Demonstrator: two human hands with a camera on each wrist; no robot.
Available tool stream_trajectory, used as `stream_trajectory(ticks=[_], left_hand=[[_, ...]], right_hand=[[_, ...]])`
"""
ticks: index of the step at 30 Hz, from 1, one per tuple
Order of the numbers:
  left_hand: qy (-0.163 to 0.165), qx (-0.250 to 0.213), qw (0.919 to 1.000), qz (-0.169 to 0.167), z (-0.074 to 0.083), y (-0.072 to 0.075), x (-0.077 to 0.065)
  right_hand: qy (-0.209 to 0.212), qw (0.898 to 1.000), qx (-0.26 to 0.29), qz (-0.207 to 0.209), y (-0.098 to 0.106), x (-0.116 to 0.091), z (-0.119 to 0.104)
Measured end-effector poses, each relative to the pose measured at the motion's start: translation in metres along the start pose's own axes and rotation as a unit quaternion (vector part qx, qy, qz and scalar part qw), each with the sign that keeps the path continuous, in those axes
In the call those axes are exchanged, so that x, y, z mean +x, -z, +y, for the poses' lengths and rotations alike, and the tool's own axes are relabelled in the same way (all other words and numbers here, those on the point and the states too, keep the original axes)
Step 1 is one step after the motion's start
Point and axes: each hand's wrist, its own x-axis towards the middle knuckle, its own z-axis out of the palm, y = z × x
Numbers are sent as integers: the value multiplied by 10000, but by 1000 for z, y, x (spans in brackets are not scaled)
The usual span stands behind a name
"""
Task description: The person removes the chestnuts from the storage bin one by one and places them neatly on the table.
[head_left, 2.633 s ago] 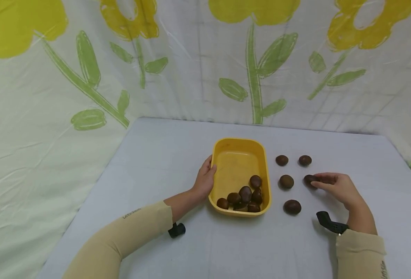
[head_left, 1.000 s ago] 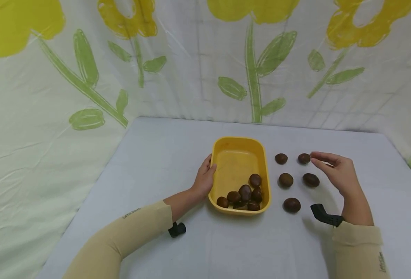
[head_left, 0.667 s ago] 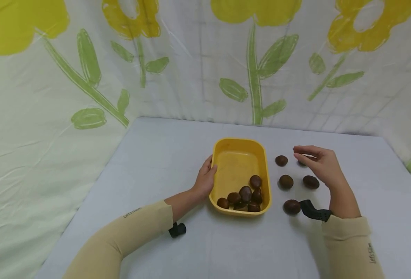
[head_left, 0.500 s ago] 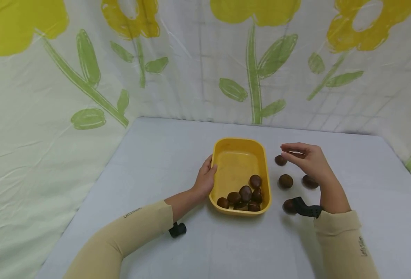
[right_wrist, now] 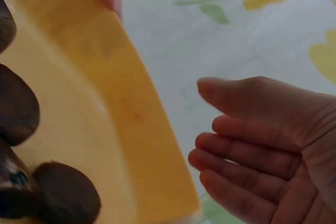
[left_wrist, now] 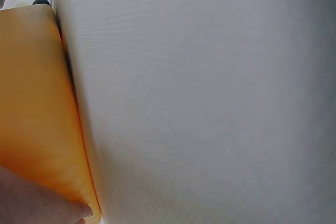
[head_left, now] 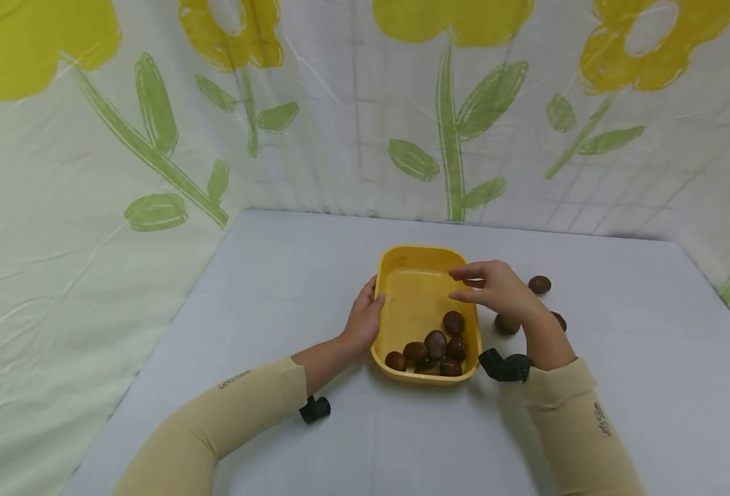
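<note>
My left hand (head_left: 363, 318) grips the left rim of a yellow plastic box (head_left: 408, 296), thumb over the edge. In the left wrist view the box's wall (left_wrist: 37, 93) fills the left side. Inside the box, dark brown egg-shaped fruits, like passion fruits (head_left: 436, 344), are gathered at the near right. My right hand (head_left: 498, 286) hovers over the box's right rim with thumb and fingers apart and nothing between them. The right wrist view shows the bare palm (right_wrist: 262, 150) beside the wall, and some fruits (right_wrist: 65, 195) in the box.
To the right of the box lie loose fruits on the white table: one at the back (head_left: 539, 284), one beneath my right wrist (head_left: 507, 324), one partly behind the forearm (head_left: 559, 320). A flower-printed curtain (head_left: 340, 124) hangs behind the table.
My right hand has let go of a fruit in the right-hand group, then moved left across the loose fruits to the box's right rim, its fingers spreading wider. The left hand keeps its grip.
</note>
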Motion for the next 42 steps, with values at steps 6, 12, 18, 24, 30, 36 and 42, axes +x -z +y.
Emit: stream_trajectory(ticks=[6, 12, 18, 24, 30, 36, 42], left_hand=[[-4, -36, 10000, -25, 0, 1, 1], [34, 6, 10000, 3, 1, 1, 0], [51, -25, 10000, 25, 0, 1, 1], [0, -96, 10000, 17, -15, 3, 13], [-97, -4, 9999, 93, -26, 1, 21], [-225, -113, 9997, 71, -25, 0, 18], [-246, -176, 9995, 18, -26, 0, 18]], right_hand=[[62, 9988, -351, -326, -15, 12, -2], [191, 9975, -535, -423, -22, 19, -4], [132, 9952, -738, -631, -27, 23, -6], [272, 9832, -1567, -891, -33, 24, -10], [105, 9725, -2011, -1168, -37, 22, -17], [-79, 9657, -2180, -1406, -38, 21, -21], [-491, 9630, -2169, -1524, -39, 20, -24]])
